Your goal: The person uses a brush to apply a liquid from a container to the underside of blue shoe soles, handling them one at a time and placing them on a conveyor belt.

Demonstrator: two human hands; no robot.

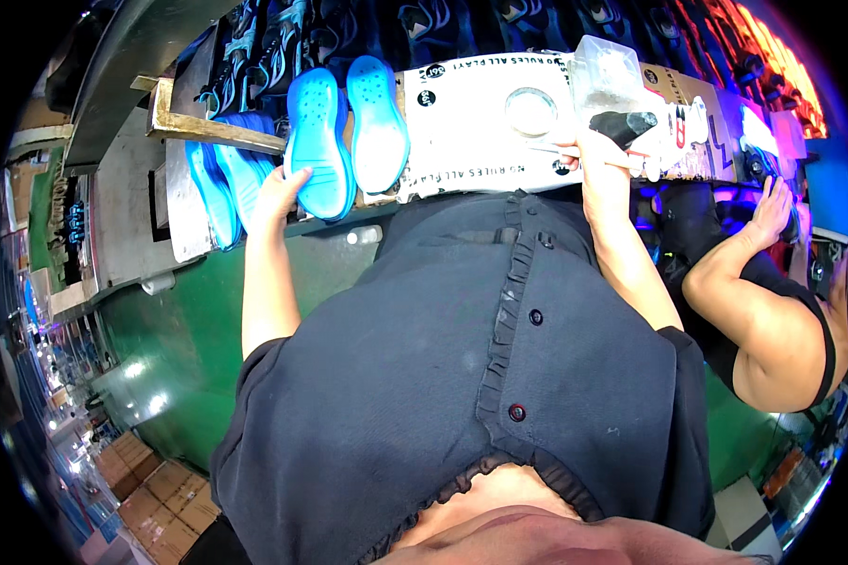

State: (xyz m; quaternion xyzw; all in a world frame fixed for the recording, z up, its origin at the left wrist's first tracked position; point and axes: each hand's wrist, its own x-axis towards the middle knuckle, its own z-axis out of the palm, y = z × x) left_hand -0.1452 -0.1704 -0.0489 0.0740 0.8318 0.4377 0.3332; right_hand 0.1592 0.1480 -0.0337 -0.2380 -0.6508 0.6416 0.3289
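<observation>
Bright blue soles (378, 141) at the upper left adjoin a white sheet (466, 132) patterned with black print at the top centre, above a dark charcoal shirt (405, 348) mid-frame, green floor (193, 348) at the left and brown cardboard boxes (165, 508) at the lower left.

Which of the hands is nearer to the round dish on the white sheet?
Right. The right hand is close to the round dish, on its lower-right side; the left hand is far to its left, at a blue sole.
</observation>
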